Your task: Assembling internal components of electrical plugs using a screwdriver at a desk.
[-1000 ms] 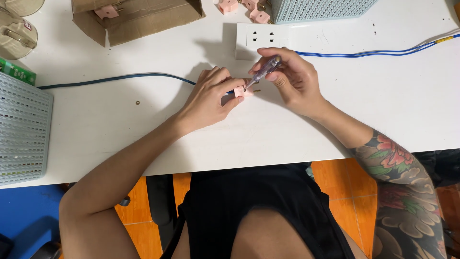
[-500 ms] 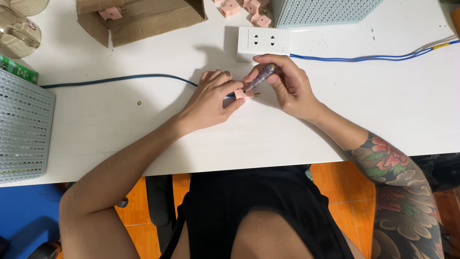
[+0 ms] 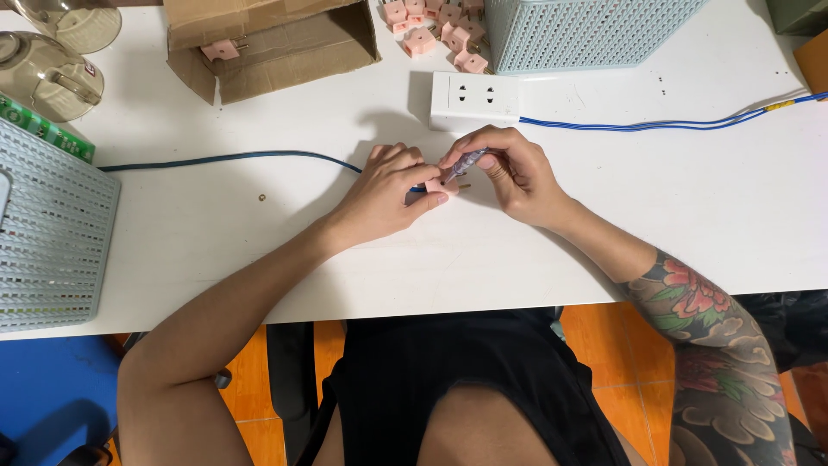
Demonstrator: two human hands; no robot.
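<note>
Left hand [image 3: 384, 194] clenched on a small pink plug [image 3: 442, 185] with the blue cable [image 3: 228, 158] running into it, just in front of the white power strip [image 3: 474, 99]. Right hand [image 3: 509, 173] grips a screwdriver [image 3: 466, 160], tip at the plug. Looks mid-assembly. More pink plugs [image 3: 431, 26] lie loose behind the strip, beside the cardboard box [image 3: 276, 47].

Two baskets [image 3: 595, 30], two glass lids [image 3: 47, 78], one cardboard box [image 3: 276, 43].
</note>
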